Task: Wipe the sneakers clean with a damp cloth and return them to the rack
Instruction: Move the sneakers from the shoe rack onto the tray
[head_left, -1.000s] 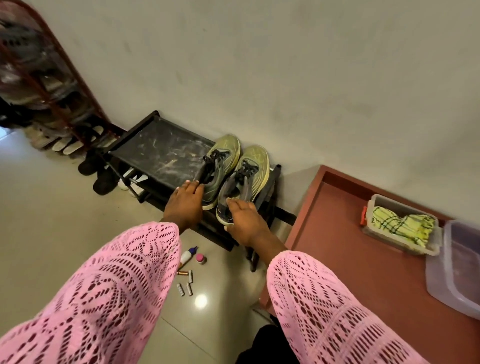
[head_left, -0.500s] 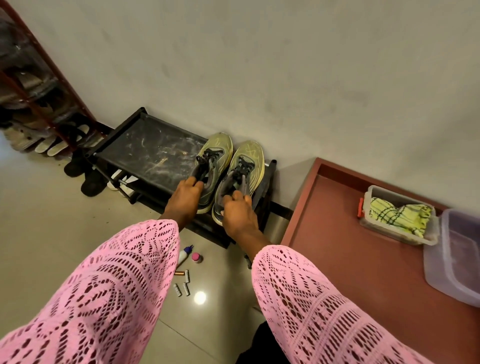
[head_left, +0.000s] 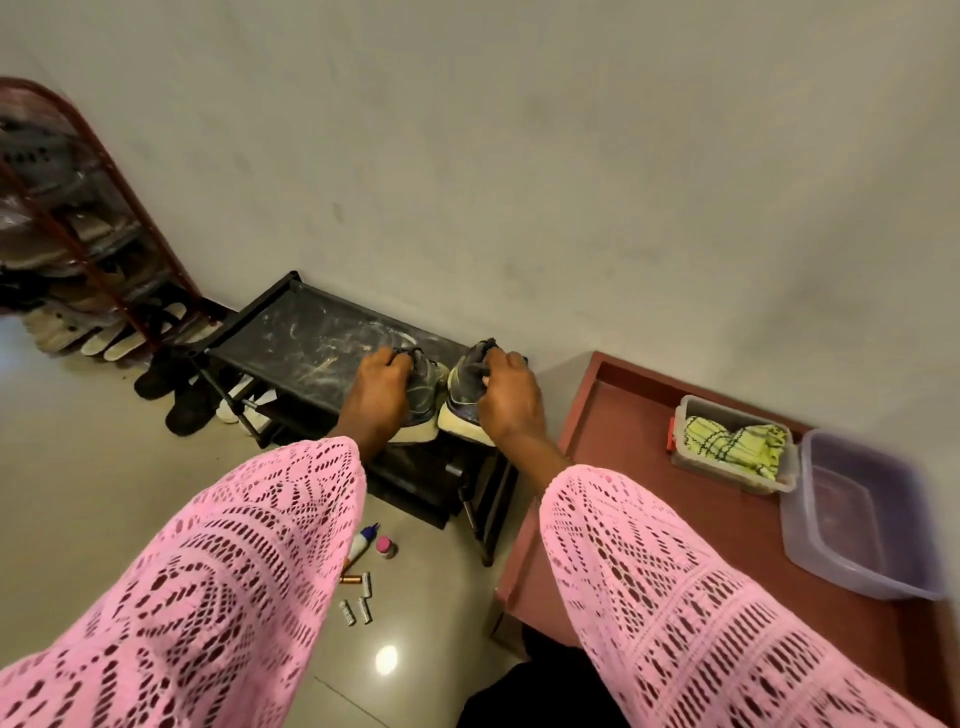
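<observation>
Two grey-green sneakers with pale soles sit side by side at the right end of the black shoe rack (head_left: 306, 338), heels toward me. My left hand (head_left: 376, 397) is closed over the top of the left sneaker (head_left: 426, 400). My right hand (head_left: 506, 397) is closed over the top of the right sneaker (head_left: 462, 400). Both heels are tipped up at the rack's front edge. The yellow-green cloth (head_left: 732, 447) lies folded in a small clear tub (head_left: 680, 441) on the red table to the right.
The red table (head_left: 613, 457) also holds a larger empty clear basin (head_left: 857, 525). Small bottles and several batteries (head_left: 363, 577) lie on the tiled floor below the rack. Black slippers (head_left: 176, 389) and a second rack of sandals (head_left: 78, 291) stand at left.
Both hands moved from the sneakers' heels up over their tops and closed on them. The sneakers tipped from lying flat, toes to the wall, to heels raised toward me.
</observation>
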